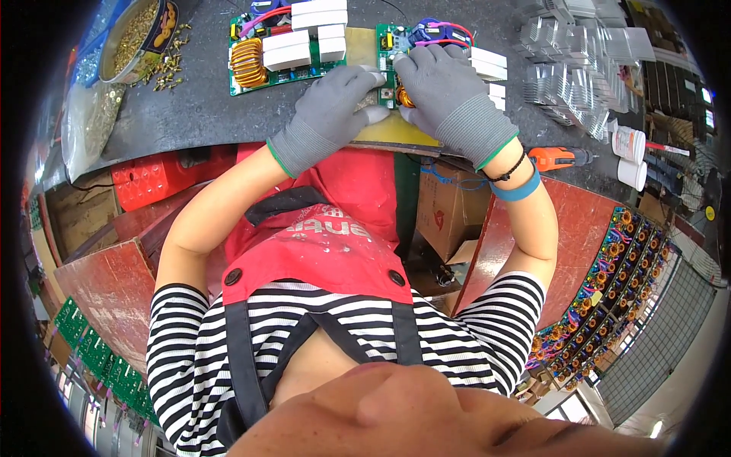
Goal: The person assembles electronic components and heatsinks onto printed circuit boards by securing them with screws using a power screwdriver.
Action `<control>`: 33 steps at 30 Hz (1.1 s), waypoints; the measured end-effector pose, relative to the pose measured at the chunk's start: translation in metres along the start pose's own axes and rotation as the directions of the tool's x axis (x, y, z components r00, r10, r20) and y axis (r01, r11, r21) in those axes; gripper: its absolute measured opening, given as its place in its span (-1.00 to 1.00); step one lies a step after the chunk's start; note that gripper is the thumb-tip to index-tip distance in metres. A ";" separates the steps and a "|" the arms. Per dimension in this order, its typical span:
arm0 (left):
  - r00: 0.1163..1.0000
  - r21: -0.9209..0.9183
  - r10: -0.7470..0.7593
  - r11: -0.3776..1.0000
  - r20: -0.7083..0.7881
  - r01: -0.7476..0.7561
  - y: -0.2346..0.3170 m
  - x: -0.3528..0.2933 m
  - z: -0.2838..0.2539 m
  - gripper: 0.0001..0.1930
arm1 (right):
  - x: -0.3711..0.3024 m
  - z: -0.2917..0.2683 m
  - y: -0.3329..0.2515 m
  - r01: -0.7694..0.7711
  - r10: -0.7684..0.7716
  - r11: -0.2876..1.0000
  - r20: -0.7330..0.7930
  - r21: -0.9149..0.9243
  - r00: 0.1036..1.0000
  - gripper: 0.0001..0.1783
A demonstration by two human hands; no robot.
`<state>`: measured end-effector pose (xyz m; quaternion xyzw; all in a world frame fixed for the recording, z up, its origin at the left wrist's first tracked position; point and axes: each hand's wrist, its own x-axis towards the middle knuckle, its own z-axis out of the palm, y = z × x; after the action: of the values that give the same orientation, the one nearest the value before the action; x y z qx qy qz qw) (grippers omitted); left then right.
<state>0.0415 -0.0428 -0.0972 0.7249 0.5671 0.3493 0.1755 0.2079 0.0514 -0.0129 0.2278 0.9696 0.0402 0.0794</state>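
Both my hands wear grey knit gloves with green cuffs. In front of me a green circuit board (386,42), with white heat sinks, a copper-wound coil and coloured wires, lies at a yellowish plate (403,131) by the bench's near edge. My left hand (331,110) is curled at the board's left edge, its fingertips and thumb against it. My right hand (449,87) bends over the board's middle and right side, fingers closed down on it and hiding most of the coil. A second, similar circuit board (285,53) sits to the left, untouched.
At the far left stand a tub of brass-coloured screws (129,46), spilled screws (169,65) and a plastic bag (91,126). Stacked metal heat sinks (575,68) fill the right. An orange tool (560,158) and white jars (630,156) lie near my right wrist.
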 end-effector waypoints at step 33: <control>0.960 0.044 0.210 0.978 -0.186 -0.205 0.024 0.055 -0.106 -0.72 | -0.036 -0.054 0.047 -0.099 0.219 0.955 -0.442 0.278 0.870 -0.50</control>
<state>-0.0103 -0.0135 0.0094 0.7457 0.5065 0.4264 0.0742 0.2511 0.0746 0.0502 0.2988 0.9351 -0.0206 -0.1895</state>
